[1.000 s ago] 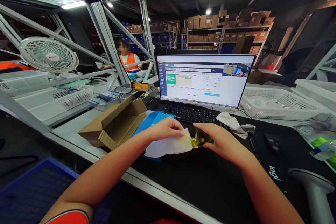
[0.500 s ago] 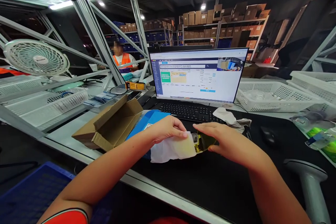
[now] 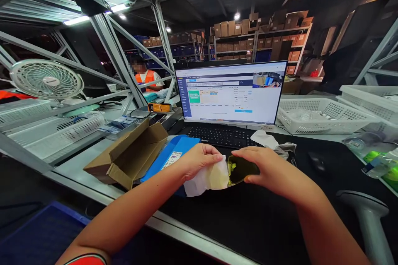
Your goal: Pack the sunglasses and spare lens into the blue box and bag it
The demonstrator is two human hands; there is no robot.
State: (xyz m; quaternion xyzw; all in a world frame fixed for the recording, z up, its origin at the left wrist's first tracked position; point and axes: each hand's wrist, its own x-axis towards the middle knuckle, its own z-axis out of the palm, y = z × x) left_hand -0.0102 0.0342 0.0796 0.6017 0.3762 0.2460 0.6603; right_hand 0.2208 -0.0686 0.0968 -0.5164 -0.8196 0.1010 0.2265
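Note:
My left hand [image 3: 203, 160] pinches a white cloth-like pouch [image 3: 217, 176] between thumb and fingers, near its upper edge. From the pouch's right end sticks out a dark, glossy, lens-like piece with yellow parts [image 3: 244, 169]. Its other end is hidden inside the white material. My right hand [image 3: 258, 165] holds this piece at its right side, fingers along the top and thumb below. Behind my left forearm lies a blue package with a white label [image 3: 178, 147], beside an opened brown cardboard box [image 3: 127, 157].
Behind my hands are a black keyboard [image 3: 217, 136] and a lit monitor [image 3: 230, 95]. To the right are crumpled white material [image 3: 264, 138], a mouse [image 3: 316, 162], a handheld scanner [image 3: 367, 211] and a white perforated basket [image 3: 323, 122]. A fan [image 3: 46, 79] and a person in an orange vest [image 3: 149, 78] are at left.
The lens-like piece has turned so that more of its dark face shows. The white pouch has shifted slightly with it, and both hands keep their hold. The camera view has tilted a little.

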